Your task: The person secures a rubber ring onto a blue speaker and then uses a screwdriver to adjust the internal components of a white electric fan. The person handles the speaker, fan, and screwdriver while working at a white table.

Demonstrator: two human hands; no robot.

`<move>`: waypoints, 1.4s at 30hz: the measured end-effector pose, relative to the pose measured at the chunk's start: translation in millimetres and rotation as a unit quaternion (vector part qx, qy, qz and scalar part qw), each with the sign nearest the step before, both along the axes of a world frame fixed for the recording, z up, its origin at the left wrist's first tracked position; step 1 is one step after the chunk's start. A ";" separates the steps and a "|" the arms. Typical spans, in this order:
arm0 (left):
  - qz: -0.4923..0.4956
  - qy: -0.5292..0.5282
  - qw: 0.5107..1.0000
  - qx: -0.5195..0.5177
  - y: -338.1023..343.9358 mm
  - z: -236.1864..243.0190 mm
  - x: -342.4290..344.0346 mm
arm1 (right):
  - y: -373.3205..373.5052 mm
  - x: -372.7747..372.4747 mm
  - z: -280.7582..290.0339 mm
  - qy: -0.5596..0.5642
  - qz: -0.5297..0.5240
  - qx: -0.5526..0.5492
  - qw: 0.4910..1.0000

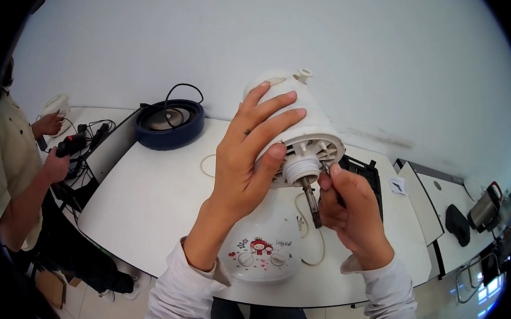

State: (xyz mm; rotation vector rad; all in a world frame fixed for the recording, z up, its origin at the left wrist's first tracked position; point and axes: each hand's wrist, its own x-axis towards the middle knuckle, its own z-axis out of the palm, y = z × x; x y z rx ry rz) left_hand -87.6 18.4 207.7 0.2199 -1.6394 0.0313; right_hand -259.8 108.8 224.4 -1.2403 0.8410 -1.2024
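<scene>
My left hand (237, 164) is closed round a white, tilted plastic appliance housing (316, 122), thumb beside its ribbed underside. A threaded collar (300, 169) there has a metal shaft (313, 207) pointing down toward me. My right hand (352, 212) pinches at the underside's right rim on a small metallic piece too hidden to name. Below, a white base (262, 239) with cartoon decals and two dials rests on the table (146, 223). A pale cord (323, 245) loops beside it.
A blue ring-shaped unit (193, 132) with black cord lies back left, a black case (370, 177) right behind my right hand. A co-worker (15, 168) holds a black-red tool (71, 146) at left. A steel kettle (482, 213) stands on the right-hand table.
</scene>
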 end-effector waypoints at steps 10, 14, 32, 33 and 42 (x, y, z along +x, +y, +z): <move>-0.005 -0.026 0.999 0.021 4.6 0.2 4.7 | -4.9 -1.1 -11.0 -0.319 0.183 0.151 0.918; -0.002 -0.036 0.999 0.029 6.7 -0.6 5.3 | -4.3 -2.6 -10.1 -0.353 0.200 0.185 0.895; 0.007 -0.030 0.999 0.045 19.5 -2.0 5.3 | 6.6 -15.2 -14.7 -0.155 0.185 0.078 0.967; 0.008 -0.033 0.998 0.045 20.0 -2.1 5.5 | 7.2 -13.3 -15.3 -0.149 0.179 0.073 0.970; 0.019 -0.053 0.997 0.047 21.4 -2.3 7.3 | 11.5 -0.1 -14.3 -0.049 0.065 0.005 0.997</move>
